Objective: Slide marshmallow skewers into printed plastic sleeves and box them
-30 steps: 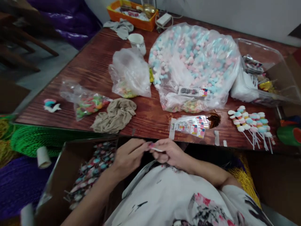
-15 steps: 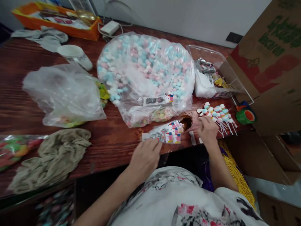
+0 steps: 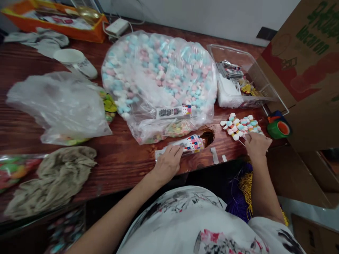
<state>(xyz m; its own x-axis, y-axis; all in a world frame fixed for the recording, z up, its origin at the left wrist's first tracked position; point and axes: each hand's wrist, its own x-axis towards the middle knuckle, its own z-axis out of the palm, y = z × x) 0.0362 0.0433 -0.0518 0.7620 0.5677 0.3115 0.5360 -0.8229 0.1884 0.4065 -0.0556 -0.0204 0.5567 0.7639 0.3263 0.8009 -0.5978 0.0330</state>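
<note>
My left hand (image 3: 169, 160) is closed over the left part of several printed clear plastic bags (image 3: 192, 144) at the table's front edge. Brown-gold twist ties (image 3: 208, 137) lie at the right end of these bags. Over on the right, the fingers of my right hand (image 3: 257, 145) are pinched at the sticks of the marshmallow sticks (image 3: 239, 126), a pile of pink, blue, white and yellow pieces. My hand covers most of the sticks, so how many it grips is hidden.
Behind my hands lies a large clear bag of marshmallows (image 3: 161, 70). A clear plastic bin (image 3: 254, 70), green tape (image 3: 278, 129) and a cardboard box (image 3: 304, 81) stand right. Leftward are a white cup (image 3: 79, 65), a plastic bag (image 3: 58, 106) and a crumpled cloth (image 3: 55, 180).
My right hand has moved right, from beside the marshmallow pile onto its sticks. My left hand has come further over the printed bags, which are now bunched closer together.
</note>
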